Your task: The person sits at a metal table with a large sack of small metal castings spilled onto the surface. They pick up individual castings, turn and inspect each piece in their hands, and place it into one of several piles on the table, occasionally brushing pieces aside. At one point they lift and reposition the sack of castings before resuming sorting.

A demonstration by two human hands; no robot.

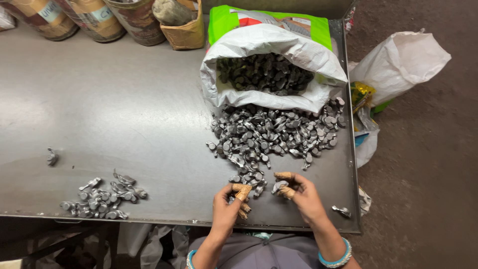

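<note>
Left hand [230,199] pinching a small metal part [233,199] below the sack [274,55], right hand [298,192] closed on another part [280,185], parts pile [274,134] between sack and hands, sorted heap [102,197] far left of the sack.

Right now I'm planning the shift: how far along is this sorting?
Done: a small heap of metal parts lies at the table's left. In hand: the left hand and right hand each finger a part. Left: the big pile and a still-loaded sack.

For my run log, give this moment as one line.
left hand: holding metal part | right hand: holding metal part | parts pile: spilled from sack | sorted pile: left
</note>
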